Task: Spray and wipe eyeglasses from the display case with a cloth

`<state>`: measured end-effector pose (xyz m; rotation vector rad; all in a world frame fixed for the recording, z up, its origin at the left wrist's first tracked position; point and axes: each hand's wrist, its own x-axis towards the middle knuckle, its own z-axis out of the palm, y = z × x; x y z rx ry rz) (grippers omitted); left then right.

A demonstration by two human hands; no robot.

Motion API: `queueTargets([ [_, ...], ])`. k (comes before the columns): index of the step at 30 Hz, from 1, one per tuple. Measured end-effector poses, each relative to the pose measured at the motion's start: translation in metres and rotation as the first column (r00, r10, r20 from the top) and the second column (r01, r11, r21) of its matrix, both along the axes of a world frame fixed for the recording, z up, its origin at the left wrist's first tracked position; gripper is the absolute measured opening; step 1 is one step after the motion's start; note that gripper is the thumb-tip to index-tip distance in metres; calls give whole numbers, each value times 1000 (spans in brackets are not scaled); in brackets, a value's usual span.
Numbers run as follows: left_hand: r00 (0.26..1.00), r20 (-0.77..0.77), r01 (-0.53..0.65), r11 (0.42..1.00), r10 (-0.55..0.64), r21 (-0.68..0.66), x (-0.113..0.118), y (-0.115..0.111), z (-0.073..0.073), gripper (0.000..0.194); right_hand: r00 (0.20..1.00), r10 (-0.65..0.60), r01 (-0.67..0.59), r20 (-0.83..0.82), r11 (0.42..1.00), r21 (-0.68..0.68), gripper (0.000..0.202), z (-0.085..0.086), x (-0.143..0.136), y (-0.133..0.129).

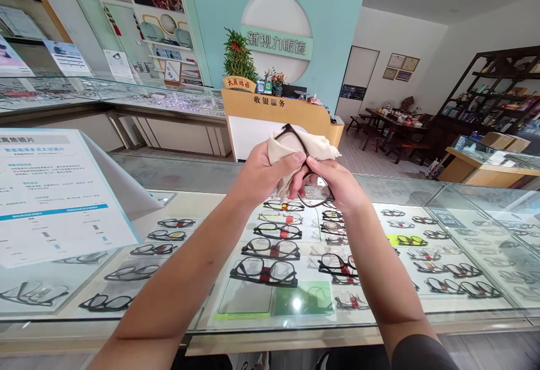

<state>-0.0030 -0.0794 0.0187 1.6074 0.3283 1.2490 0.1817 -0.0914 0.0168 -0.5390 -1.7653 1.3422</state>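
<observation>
Black-framed glasses (317,191) are held tilted above the glass display case, between both hands. My left hand (272,170) is closed around a cream cloth (291,148), which wraps one lens of the glasses, with the thumb pressed on it. My right hand (335,181) pinches the frame near its bridge, its fingers partly behind the rim. The other lens hangs uncovered below my right hand. Part of the cloth lies over the top of the frame and covers the fingers behind it.
Rows of glasses (265,270) lie inside the glass display case (436,201) below the hands. A white printed sign (54,195) stands on the left. Farther off are a wooden counter (287,114) with a plant (239,58), and a dark table (396,123) at the right.
</observation>
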Motion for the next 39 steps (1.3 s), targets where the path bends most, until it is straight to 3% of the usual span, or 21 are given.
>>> queueTargets([
  [11,992,56,-113,991,117,-71,12,-8,2,52,996,61,-67,65,993,102,53,2,-2,-1],
  [18,963,76,-246,959,258,-137,10,8,-6,59,996,10,-18,88,995,96,55,3,-1,-2],
  [23,964,85,-234,953,254,-195,8,15,-6,58,999,5,-10,46,993,117,56,5,4,2],
  [28,936,165,-272,935,312,-227,6,19,-3,58,978,-186,195,-94,976,97,56,7,14,3],
  [35,968,58,-206,904,244,-376,5,17,-5,62,876,-419,466,-240,864,190,54,4,17,10],
  [39,981,-35,-192,912,193,-362,8,12,-8,68,828,-482,544,-287,815,198,53,-1,11,16],
])
